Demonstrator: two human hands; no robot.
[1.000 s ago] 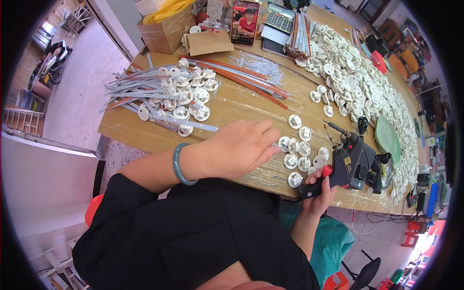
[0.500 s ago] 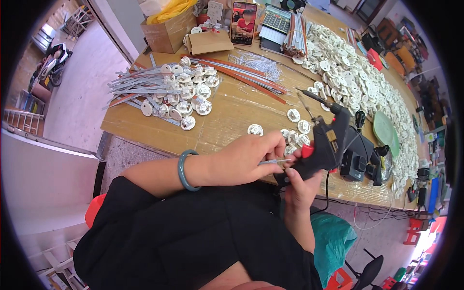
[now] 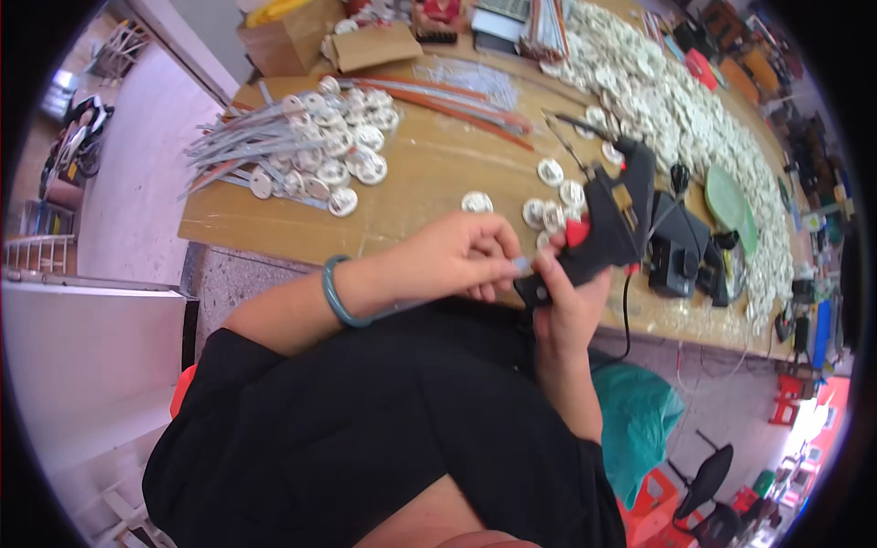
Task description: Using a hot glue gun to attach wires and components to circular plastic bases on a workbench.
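My left hand point(image 3: 457, 256) is closed, its fingertips pinching a thin grey strip point(image 3: 397, 304). The strip runs back beneath the wrist, and its pale end shows between my two hands. My right hand point(image 3: 575, 292) is wrapped around the handle of a black soldering gun point(image 3: 607, 224) with a red trigger; its thin tip points away over the table. The right thumb lies close to the strip's end; whether they touch I cannot tell. Just beyond the hands are several round white discs with small parts on them point(image 3: 553, 216), and a single disc point(image 3: 476, 202) sits apart to the left.
Grey strips with white discs point(image 3: 301, 146) are heaped at the left of the table point(image 3: 429, 173). A large pile of white discs point(image 3: 676, 110) covers the right side. Orange strips point(image 3: 457, 108), a cardboard box point(image 3: 283, 41), a green plate point(image 3: 726, 196) and a black power unit point(image 3: 676, 265) also lie there.
The view has tipped, so the table things sit higher in the picture. My left fingers have shifted on the strip, which now trails back under the wrist. The right hand keeps its hold.
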